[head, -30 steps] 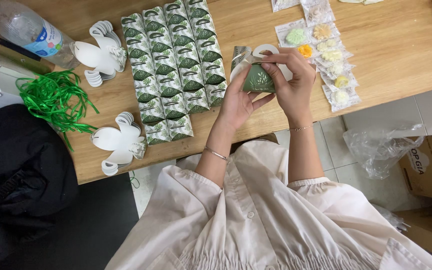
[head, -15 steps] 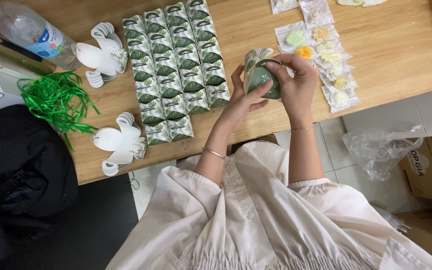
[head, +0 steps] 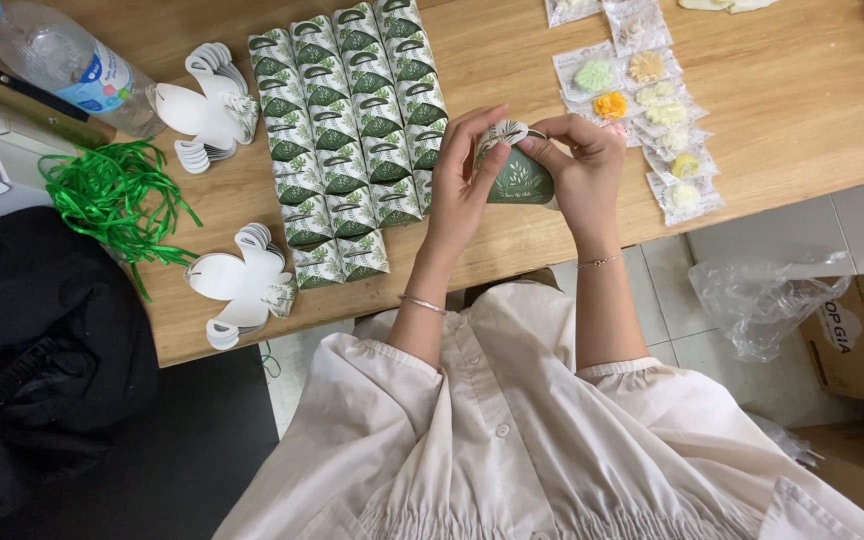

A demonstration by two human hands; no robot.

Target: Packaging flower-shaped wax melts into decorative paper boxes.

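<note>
Both hands hold a small green paper gift box (head: 517,180) with white leaf print just above the wooden table (head: 772,110). My left hand (head: 462,185) pinches the box's white top flap from the left. My right hand (head: 582,170) grips the box from the right, fingers curled over its top. To the left, several finished green boxes (head: 352,130) lie in tidy rows. To the right sit several small clear packets of pastel sweets (head: 652,110).
Two stacks of flat white box blanks (head: 237,285) (head: 202,110) lie left of the rows. Green ribbon strips (head: 102,195), a plastic water bottle (head: 62,60), a black bag (head: 42,350), a clear plastic bag (head: 767,300) and a cardboard box (head: 857,335) surround the table.
The box has been turned in my hands and its top flaps brought together; my fingers have shifted onto the top of it.
</note>
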